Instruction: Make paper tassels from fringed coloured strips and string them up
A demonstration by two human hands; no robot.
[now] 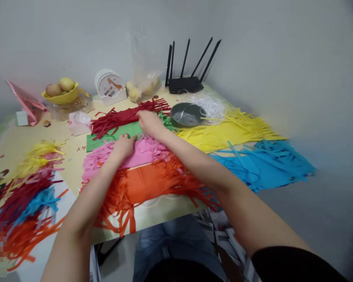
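Observation:
Sheets of fringed paper, cut into strips at their ends, lie in rows before me. My left hand (125,145) rests with fingers apart on the pink fringed paper (139,158) and the edge of the green fringed paper (128,131). Curled closed, my right hand (152,124) is over the green paper, beside the dark red fringed paper (123,117); its fingertips are hidden, so I cannot see what they pinch. Nearest me is the orange fringed paper (148,183). To the right are yellow (220,135) and blue fringed paper (267,168).
A dark green bowl (186,122) and white string (210,105) stand before a black router (185,85). Along the back are a plastic bag (144,84), a giraffe holder (111,88) and a yellow fruit bowl (61,98). Loose coloured strips (26,192) lie at left.

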